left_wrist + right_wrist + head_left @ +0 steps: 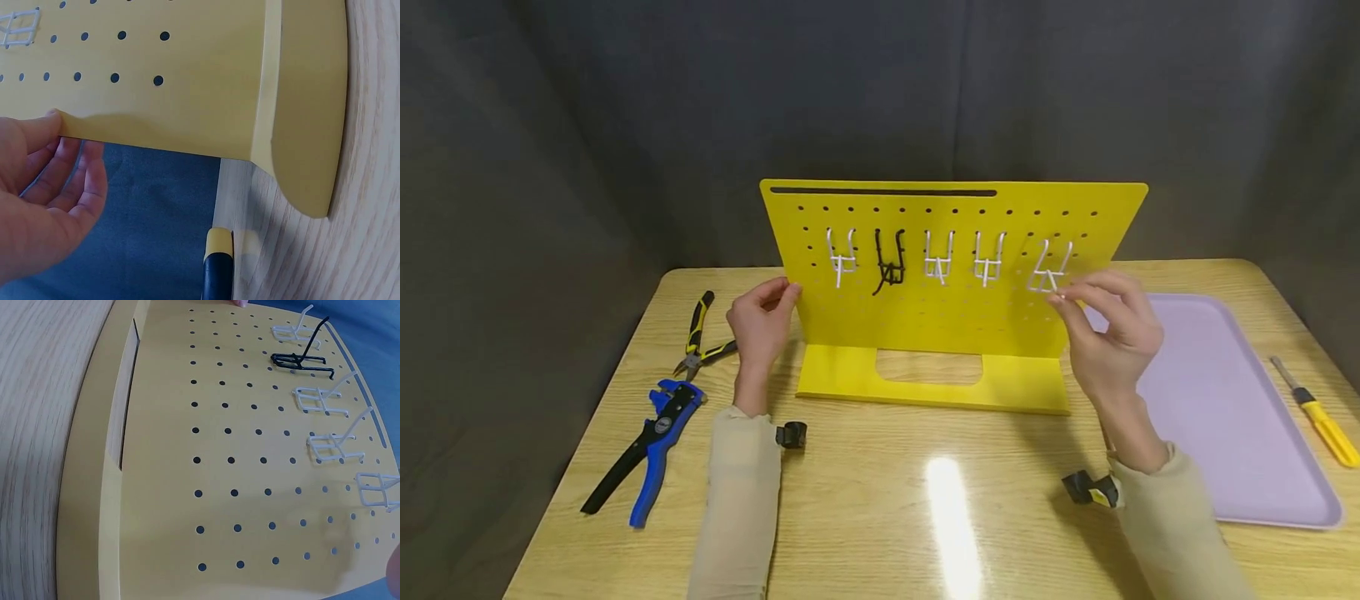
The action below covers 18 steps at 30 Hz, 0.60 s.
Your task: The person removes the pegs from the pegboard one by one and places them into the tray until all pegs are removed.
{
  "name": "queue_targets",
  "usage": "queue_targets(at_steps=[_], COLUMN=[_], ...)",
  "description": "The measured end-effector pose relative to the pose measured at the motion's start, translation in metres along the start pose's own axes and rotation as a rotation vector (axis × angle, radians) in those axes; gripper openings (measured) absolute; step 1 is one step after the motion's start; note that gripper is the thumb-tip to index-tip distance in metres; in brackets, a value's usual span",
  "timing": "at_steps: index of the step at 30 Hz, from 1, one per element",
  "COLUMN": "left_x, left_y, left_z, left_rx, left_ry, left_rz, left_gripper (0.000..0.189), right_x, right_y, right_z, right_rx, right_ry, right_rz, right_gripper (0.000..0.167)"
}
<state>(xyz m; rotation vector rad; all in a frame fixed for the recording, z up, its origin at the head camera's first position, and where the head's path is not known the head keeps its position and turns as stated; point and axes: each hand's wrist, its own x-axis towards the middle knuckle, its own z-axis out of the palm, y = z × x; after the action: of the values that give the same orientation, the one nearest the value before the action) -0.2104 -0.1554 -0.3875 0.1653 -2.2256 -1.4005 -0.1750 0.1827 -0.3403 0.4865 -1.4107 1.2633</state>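
A yellow pegboard [925, 325] stands upright on its base, with several wire hooks in a row on its face. My left hand [762, 323] pinches its left edge, thumb on the front and fingers behind, as the left wrist view shows. My right hand [1112, 333] pinches the prong tip of the rightmost white hook [1048, 272] between thumb and index finger. This hook sits slightly tilted against the board; whether both its upper ends are in holes is unclear. Left of it hang two white hooks [987, 264], a black hook [891, 271] and another white hook [842, 263].
On the table's left lie yellow-and-black cutting pliers [697, 333] and a blue-and-black wire stripper [655, 450]. A lilac tray [1217, 417] lies at the right, with a yellow-handled screwdriver [1326, 429] beyond it. A dark curtain [880, 92] hangs behind the table.
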Motion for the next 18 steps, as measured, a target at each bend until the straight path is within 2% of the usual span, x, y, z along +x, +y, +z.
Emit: queue_targets(at_steps=[7, 13, 18], left_x=[0.0007, 0.0023, 0.0013], left_y=[-0.0014, -0.0016, -0.0018], left_z=[-0.0019, 0.0013, 0.0001], left_rx=[0.008, 0.002, 0.006], left_ry=[0.004, -0.013, -0.011], left_rz=[0.026, 0.035, 0.008], left_gripper=[0.025, 0.024, 0.025], right_x=[0.0012, 0.0022, 0.0017], right_y=[-0.0017, -0.0030, -0.0040], right_z=[-0.0005, -0.0040, -0.0026], right_rx=[0.013, 0.045, 0.070], right_ry=[-0.001, 0.015, 0.006], right_rz=[0.000, 0.016, 0.026], right_gripper=[0.041, 0.035, 0.037])
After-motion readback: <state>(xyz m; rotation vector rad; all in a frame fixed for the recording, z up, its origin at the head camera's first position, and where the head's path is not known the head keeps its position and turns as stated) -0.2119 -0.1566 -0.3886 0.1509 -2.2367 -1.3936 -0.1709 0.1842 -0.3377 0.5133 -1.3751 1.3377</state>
